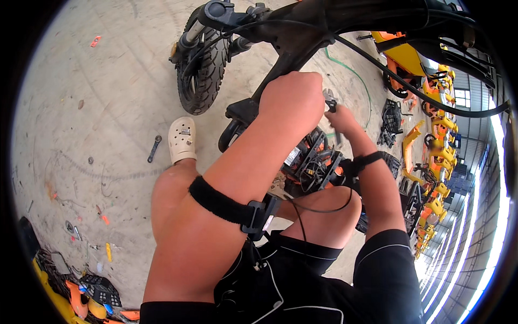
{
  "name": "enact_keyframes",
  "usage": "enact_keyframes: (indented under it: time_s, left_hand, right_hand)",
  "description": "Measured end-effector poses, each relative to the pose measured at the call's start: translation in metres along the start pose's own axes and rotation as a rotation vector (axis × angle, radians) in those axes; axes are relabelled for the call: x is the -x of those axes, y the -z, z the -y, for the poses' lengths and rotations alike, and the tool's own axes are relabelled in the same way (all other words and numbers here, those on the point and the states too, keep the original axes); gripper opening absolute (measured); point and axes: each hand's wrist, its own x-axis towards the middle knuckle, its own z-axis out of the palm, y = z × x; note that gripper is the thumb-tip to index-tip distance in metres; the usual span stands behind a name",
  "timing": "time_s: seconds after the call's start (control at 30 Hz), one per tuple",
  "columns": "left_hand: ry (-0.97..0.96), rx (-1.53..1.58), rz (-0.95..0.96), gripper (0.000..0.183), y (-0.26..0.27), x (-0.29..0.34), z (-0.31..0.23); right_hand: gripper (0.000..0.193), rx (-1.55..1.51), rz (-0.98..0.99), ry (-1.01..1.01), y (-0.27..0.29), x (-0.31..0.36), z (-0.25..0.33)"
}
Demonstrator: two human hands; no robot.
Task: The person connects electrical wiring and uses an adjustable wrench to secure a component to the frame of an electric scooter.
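My left hand [294, 100] is closed in a fist against the lower side of a black scooter frame [288, 56]. Its fingers face away, so what they grip is hidden. Just to its right, my right hand [342, 120] is closed around a hand tool with a silver head and dark handle [332, 103]; its exact kind is hard to make out. The tool's head sits close beside my left fist. Below both hands lies a cluster of black parts and wiring [315, 164], between my legs.
A treaded front wheel [202, 73] stands ahead on the left. On the concrete floor lie a wrench [155, 149] and scattered orange bits. A black cable [410, 81] arcs across the upper right. Yellow scooters [442, 146] line the right side; loose parts [100, 290] are piled at lower left.
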Motion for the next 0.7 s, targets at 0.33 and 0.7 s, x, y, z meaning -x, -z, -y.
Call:
enact_keyframes:
  time_s: [0.33, 0.7]
  left_hand:
    - [0.019, -0.032, 0.025, 0.019, -0.005, 0.000, 0.002]
    - [0.022, -0.045, 0.036, 0.019, -0.007, -0.001, 0.002]
  right_hand:
    - [0.015, -0.933, 0.352, -0.492, -0.033, 0.030, 0.001]
    - [0.014, -0.985, 0.327, -0.535, -0.045, 0.027, 0.003]
